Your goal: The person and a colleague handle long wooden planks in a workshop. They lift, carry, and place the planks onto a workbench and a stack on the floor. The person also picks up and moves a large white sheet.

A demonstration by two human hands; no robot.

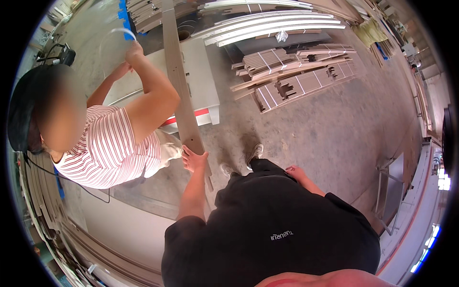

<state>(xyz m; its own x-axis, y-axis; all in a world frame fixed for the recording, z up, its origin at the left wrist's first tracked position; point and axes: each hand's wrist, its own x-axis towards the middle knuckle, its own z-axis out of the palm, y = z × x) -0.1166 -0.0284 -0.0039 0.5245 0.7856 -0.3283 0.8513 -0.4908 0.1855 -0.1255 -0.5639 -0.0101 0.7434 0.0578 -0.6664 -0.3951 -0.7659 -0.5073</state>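
Observation:
My left hand (193, 160) is at the near end of a long brown wooden board (184, 112), its thumb and fingers spanning the width. A few dark holes show in the board, which runs away from me over a white worktable (198, 71). My right hand (297, 173) hangs beside my dark clothing, fingers loosely bent and nothing visible in them. To the left, a co-worker in a striped shirt (107, 143) stands by the board. Both of that person's hands are raised together near a pale, thin curved strip (114, 31).
Strapped stacks of brown boards (306, 86) lie on the concrete floor ahead, with long white strips (272, 28) behind them. A metal-framed panel (391, 191) stands at right. More long boards (110, 256) lie at lower left. A dark cable (83, 190) hangs behind the co-worker.

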